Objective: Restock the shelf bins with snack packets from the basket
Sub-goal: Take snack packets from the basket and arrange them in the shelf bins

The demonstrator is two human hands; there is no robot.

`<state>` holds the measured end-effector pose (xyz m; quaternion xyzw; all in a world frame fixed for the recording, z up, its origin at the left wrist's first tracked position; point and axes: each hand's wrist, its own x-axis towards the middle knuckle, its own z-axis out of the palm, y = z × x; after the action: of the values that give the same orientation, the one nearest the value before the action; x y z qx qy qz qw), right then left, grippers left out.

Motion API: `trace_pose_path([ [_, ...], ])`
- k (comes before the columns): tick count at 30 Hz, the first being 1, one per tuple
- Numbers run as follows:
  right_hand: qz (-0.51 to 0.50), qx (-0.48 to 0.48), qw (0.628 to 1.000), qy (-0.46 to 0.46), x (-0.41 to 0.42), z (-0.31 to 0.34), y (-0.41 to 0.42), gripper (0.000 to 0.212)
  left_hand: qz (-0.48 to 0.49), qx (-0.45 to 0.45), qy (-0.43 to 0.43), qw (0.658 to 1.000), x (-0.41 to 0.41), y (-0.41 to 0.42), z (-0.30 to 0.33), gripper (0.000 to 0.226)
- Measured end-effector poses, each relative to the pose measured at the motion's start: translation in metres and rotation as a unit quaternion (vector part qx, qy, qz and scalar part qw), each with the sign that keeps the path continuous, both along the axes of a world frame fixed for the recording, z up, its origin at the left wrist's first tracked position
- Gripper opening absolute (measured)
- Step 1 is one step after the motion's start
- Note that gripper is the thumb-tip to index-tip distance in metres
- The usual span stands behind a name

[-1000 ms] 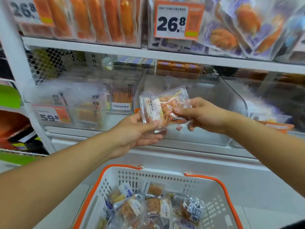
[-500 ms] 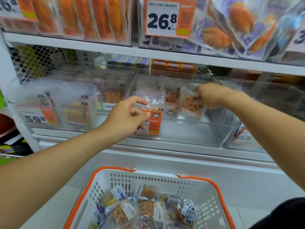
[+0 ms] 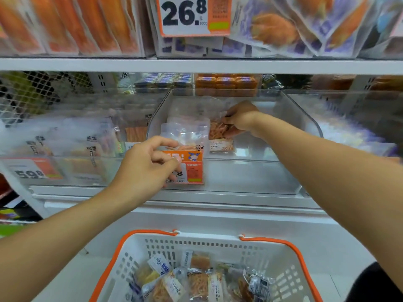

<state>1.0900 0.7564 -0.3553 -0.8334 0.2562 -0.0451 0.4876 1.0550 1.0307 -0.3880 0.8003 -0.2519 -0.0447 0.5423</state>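
A second ago you held the packet (image 3: pixel 220 130) in both hands out in front of the shelf; now your right hand (image 3: pixel 241 119) has carried it alone into the clear middle bin (image 3: pixel 250 177) and your left hand (image 3: pixel 145 165) has let go. That puts one more packet nearly stocked, upright at the right of the few packets already in the bin, which has plenty of room on its right side.

Below you, the basket (image 3: pixel 218 245) has a good heap of packets in it, so the restocking is far from done.

Your right hand's fingers are curled over the packet's top edge, pinching it, with its label end down near the bin floor. Whether it rests on the floor I cannot tell through the glare on the plastic.

Your left hand hangs in front of the bin's front wall, fingers loosely curled and holding nothing. It covers part of the orange price tag (image 3: pixel 189 168); it seems to be just off the tag rather than gripping it.
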Motion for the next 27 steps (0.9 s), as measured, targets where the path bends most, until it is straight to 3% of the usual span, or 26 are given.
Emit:
trace_pose_path([
  [3, -0.025, 0.037, 0.999, -0.027, -0.002, -0.006, -0.002, 0.026, -0.007, -0.010, 0.006, 1.000, -0.001, -0.002, 0.001, 0.023],
  [7, 0.032, 0.051, 0.998, -0.032, -0.012, -0.009, -0.001, 0.009, -0.034, -0.025, -0.007, 0.999, -0.005, -0.006, 0.002, 0.022],
  [12, 0.021, -0.142, 0.989, -0.042, -0.027, 0.009, 0.005, 0.011, -0.063, -0.035, -0.011, 0.997, -0.011, -0.009, 0.001, 0.023],
  [15, -0.050, -0.316, 0.941, -0.108, -0.040, 0.012, 0.010, 0.015, -0.084, -0.040, -0.012, 0.996, -0.015, -0.011, -0.003, 0.018],
  [17, -0.078, -0.370, 0.899, -0.222, -0.061, 0.007, 0.022, 0.016, -0.108, -0.017, -0.010, 0.994, -0.018, -0.014, -0.008, 0.013],
  [19, -0.058, -0.381, 0.842, -0.378, -0.094, 0.000, 0.048, 0.037, -0.158, 0.048, -0.008, 0.986, -0.020, -0.015, -0.012, 0.009],
  [21, 0.031, -0.366, 0.808, -0.461, -0.130, -0.022, 0.075, 0.045, -0.239, 0.183, -0.015, 0.953, -0.020, -0.010, -0.016, 0.008],
  [23, 0.142, -0.361, 0.849, -0.358, -0.169, -0.072, 0.092, 0.045, -0.340, 0.348, -0.027, 0.873, -0.027, -0.005, -0.026, 0.012],
  [25, 0.289, -0.342, 0.891, -0.075, -0.207, -0.142, 0.096, 0.036, -0.419, 0.466, -0.051, 0.778, -0.044, -0.003, -0.041, 0.018],
  [27, 0.388, -0.302, 0.842, 0.223, -0.245, -0.206, 0.093, 0.027, -0.460, 0.532, -0.071, 0.707, -0.061, -0.006, -0.059, 0.025],
])
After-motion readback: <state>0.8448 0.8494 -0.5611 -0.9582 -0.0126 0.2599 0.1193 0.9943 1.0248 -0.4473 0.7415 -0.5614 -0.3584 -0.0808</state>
